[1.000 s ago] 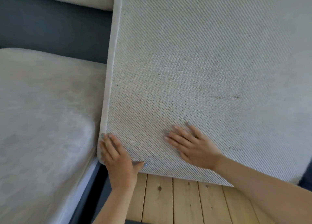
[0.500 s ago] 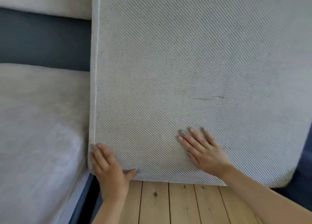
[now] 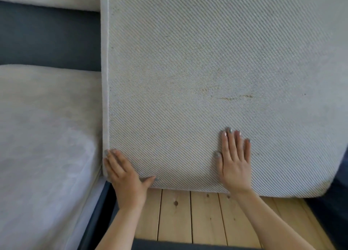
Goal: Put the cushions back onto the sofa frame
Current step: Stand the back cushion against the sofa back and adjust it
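I have only one view, from the head camera. It looks forward and down, wide-angle, from very close to the cushion (image 3: 207,70), which fills most of the frame, with the plank floor (image 3: 175,212) along the bottom edge.

Pale grey diagonal-twill cushion (image 3: 207,70), plain light grey seat cushion (image 3: 43,136), dark blue-grey sofa frame (image 3: 49,37), blond knotty wooden slats (image 3: 188,215).
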Demonstrator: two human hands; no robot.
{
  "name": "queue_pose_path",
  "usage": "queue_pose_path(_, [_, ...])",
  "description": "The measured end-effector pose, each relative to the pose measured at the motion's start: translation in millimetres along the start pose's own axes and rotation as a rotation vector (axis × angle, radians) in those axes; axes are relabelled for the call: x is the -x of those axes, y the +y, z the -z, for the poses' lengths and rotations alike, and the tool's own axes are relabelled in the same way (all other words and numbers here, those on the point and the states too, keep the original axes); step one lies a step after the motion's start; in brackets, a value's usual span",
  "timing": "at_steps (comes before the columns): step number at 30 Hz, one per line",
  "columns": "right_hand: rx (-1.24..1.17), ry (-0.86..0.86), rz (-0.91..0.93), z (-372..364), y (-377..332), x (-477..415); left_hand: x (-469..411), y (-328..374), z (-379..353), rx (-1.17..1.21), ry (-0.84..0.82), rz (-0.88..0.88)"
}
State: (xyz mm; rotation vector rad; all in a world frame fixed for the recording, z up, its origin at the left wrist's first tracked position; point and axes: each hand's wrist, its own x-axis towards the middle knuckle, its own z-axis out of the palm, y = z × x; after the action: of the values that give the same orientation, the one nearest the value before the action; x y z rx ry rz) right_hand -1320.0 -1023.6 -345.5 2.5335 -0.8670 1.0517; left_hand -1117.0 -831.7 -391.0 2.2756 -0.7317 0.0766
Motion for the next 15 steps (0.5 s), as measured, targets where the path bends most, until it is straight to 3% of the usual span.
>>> queue_pose_path(5, [-0.130,0.175,-0.116,6.9,-2.5,-0.5,1.1,-1.1,-1.8,-0.001,-0.002,-0.016])
queue_pose_path(8, [-0.088,0.012,-0.168,1.4,-2.9,7.5,1.3,-3.6,-3.6,-0.020,-0.003,-0.023])
queue_pose_path(13, [-0.165,0.051,-0.297,0.3,-4.1,13.8,-3.5,-4.9,-2.3,-0.030,-0.005,-0.025])
queue_pose_path(15, [-0.135,-0.026,-0.279,-2.0,-3.2,23.6,-1.2,-6.2,-2.7,-0.045,-0.005,-0.033])
